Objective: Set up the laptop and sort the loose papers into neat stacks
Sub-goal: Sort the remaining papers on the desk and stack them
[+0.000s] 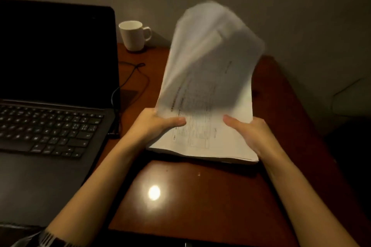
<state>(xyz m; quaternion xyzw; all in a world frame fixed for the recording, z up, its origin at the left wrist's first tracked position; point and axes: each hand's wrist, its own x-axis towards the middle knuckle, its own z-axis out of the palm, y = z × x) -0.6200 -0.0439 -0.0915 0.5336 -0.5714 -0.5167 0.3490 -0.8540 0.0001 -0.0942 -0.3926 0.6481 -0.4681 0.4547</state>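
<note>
— Where are the papers sitting against your hands?

— You are holding the stack of papers [202, 106] between both hands, just right of the laptop [52, 94]. Your left hand [154, 124] is gripping its left edge, thumb lying across the printed top sheet; your right hand [249, 132] is gripping the right edge the same way. The near edge is hovering just above the wooden table [200, 202], and the far end is rising, bent and blurred.

— What is around the laptop?

— The laptop is standing open, its screen dark. A white mug [134, 35] is sitting behind its right corner, left of the papers' raised end. A thin black cable [132, 74] is trailing from the laptop's right side, between mug and papers.
</note>
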